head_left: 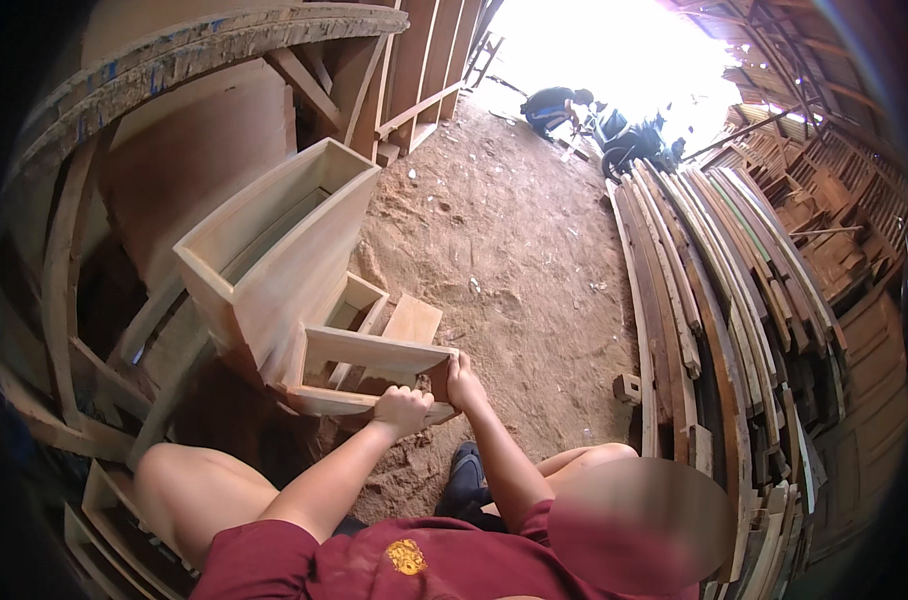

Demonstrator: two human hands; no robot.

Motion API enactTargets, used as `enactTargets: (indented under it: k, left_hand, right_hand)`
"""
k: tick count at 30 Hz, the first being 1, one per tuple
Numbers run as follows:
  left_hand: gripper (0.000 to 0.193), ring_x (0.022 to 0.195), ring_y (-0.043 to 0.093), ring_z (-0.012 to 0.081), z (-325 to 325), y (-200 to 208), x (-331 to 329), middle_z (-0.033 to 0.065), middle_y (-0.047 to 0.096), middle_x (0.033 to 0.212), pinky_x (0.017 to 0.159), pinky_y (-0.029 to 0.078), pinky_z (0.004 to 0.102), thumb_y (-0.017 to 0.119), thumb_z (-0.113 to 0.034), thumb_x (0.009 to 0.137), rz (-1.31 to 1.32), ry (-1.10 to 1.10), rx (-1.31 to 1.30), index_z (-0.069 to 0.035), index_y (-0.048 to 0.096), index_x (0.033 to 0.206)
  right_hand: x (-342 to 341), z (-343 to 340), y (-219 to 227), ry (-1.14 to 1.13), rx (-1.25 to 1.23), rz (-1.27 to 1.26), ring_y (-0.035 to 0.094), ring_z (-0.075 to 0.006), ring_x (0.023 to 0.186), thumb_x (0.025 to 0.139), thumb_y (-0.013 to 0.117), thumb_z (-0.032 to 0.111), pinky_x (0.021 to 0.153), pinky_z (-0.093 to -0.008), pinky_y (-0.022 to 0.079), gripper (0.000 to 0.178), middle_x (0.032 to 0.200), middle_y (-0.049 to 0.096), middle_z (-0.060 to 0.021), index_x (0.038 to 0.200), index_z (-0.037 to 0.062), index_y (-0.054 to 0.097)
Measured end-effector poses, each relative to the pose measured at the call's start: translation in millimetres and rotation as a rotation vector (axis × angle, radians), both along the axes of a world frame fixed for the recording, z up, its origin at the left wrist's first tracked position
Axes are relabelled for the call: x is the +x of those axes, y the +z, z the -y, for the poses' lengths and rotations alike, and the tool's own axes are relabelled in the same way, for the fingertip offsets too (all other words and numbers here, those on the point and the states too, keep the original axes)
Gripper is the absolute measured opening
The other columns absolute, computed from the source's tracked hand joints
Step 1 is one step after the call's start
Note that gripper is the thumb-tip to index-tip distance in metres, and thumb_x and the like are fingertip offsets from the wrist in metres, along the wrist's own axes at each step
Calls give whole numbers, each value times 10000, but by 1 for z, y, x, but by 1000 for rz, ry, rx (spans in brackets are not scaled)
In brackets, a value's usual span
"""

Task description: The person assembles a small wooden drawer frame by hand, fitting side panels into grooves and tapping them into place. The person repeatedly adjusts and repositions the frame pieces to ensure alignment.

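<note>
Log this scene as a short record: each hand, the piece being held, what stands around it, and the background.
Left hand: closed over the near edge of the wooden frame
Right hand: gripping the frame's right end
Held piece: open, rectangular wooden frame
Beyond the frame: tall open-topped wooden box, smaller box, flat board
Right side: long stacked planks
Ground: bare brown dirt
Background: crouching person near a dark motorcycle
</note>
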State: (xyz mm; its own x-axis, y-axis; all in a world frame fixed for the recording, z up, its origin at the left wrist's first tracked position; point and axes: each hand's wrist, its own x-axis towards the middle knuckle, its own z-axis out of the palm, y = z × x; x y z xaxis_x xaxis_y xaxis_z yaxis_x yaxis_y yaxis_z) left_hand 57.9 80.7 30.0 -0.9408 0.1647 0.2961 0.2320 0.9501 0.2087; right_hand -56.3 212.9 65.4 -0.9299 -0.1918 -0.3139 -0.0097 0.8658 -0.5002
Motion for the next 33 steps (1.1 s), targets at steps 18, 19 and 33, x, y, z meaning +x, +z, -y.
enactTargets:
  k: [18, 19, 33]
  left_hand:
    - [287, 732, 713, 218, 2, 5, 2, 48, 712, 774, 643, 547, 377, 687, -445, 784, -6, 9, -37, -160, 664, 807]
    - [291, 733, 713, 218, 2, 3, 3, 45, 712, 775, 643, 547, 377, 687, -449, 785, -8, 12, -44, -160, 665, 807]
    - [390, 695, 687, 223, -2, -6, -3, 34, 695, 720, 617, 518, 382, 690, -548, 782, -72, 5, -28, -160, 656, 764]
  right_hand:
    - [-10, -4, -14, 6, 2, -18, 581, -470, 1165, 1041, 179, 472, 1001, -544, 430, 569, 1234, 605, -320, 1450, 99, 309]
    - [-16, -2, -16, 4, -4, -17, 583, -468, 1164, 1040, 186, 470, 1002, -542, 431, 566, 1229, 607, -320, 1442, 95, 323]
    - [-19, -7, -22, -47, -130, -18, 569, -478, 1169, 1043, 195, 470, 1016, -543, 417, 571, 1306, 555, -316, 1400, 56, 360]
